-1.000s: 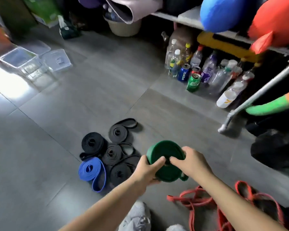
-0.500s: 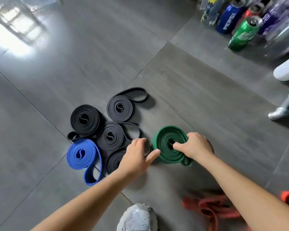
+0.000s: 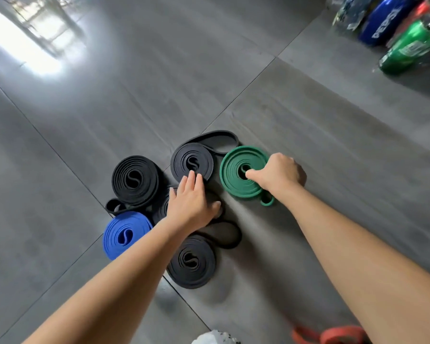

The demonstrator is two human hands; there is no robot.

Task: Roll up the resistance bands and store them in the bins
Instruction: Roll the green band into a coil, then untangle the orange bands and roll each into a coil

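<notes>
**A:** As we look down from head height, we see a grey tiled floor [image 3: 308, 115] with a person's two bare arms reaching forward over it.

**B:** Where do we find the green band?

**A:** The green band [image 3: 233, 181] lies flat on the floor as a tight coil, at the right of a cluster of rolls. A small loop of its end pokes out at the near edge. Just to its left sits the far black roll [image 3: 191, 162], whose loose tail curves round on the far side.

**B:** And the hands?

**A:** The right hand [image 3: 279, 173] grips the green band. One digit reaches the coil's centre hole, and the other fingers are curled over its right rim. The left hand [image 3: 191, 204] lies flat, with the fingers straight and close together and the thumb spread to the right. Its fingertips touch the near edge of the far black roll, and its palm covers most of a middle black roll [image 3: 160, 209].

**B:** What else do we see?

**A:** A left black roll [image 3: 134, 180] lies left of that hand, with a blue roll [image 3: 124, 234] touching its near side. A near black roll [image 3: 190, 260] lies closest to us. At the near edge we see a blurred red band [image 3: 338, 333] and the tip of a pale shoe [image 3: 214, 338]. Far right, well apart from the rolls, are a blue can [image 3: 382, 23] and a green can [image 3: 407, 48].
</notes>
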